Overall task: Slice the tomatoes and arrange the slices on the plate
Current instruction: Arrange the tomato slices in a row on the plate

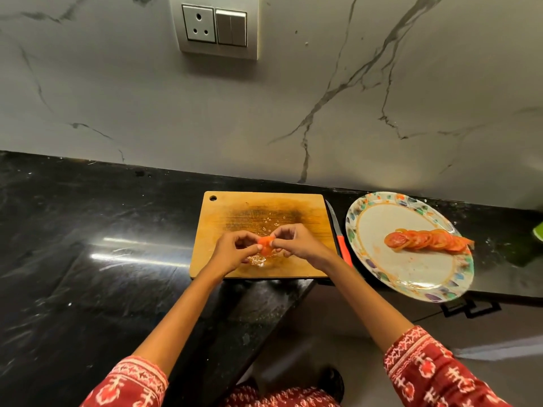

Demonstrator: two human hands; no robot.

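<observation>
1. red patterned sleeves point(432, 374) are sitting nearest the camera, covering your upper forearms while both arms are reaching forward over the counter edge.
2. your left hand point(235, 251) is curling its fingers and pinching the tomato slices point(266, 245) from the left side, thumb tip pressing against them.
3. your right hand point(296, 242) is pinching the same small stack of slices from the right, fingers bent round it, so both hands are grasping the tomato together.
4. those slices are sitting just above the wooden cutting board point(299, 210), near its front half, over a wet patch of juice and seeds.
5. the board is lying on the black stone counter point(88, 230), its front edge close to the counter's rim.
6. the knife point(339, 236) is resting on the counter just beside the board's right edge, between board and plate, red handle toward you and blade pointing away.
7. the plate point(382, 277), with a coloured floral rim, is lying to the right and carrying a row of overlapping tomato slices point(426, 239) running across it toward the right rim.
8. farthest back, the grey veined wall point(293, 98) is holding a socket and switch panel point(216, 26).
</observation>
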